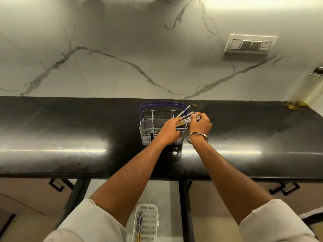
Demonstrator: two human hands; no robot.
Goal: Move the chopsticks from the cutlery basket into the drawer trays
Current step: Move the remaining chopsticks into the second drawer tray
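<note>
A grey cutlery basket [147,132] with a purple handle stands on the black counter. Several chopsticks [185,116] with blue-and-white patterned tops lean out over its right side. My left hand [169,130] grips their wooden shafts above the basket. My right hand [201,124], with a metal bangle on the wrist, pinches their patterned ends just right of the basket. Below the counter, a white drawer tray [148,222] lies in the open drawer, and a couple of chopsticks [139,224] lie along its left side.
The black counter [70,137] runs the full width, backed by a marble wall with a switch panel [250,44]. A gold-trimmed object [295,104] stands at the far right. Cabinet handles [60,184] flank the open drawer below the counter edge.
</note>
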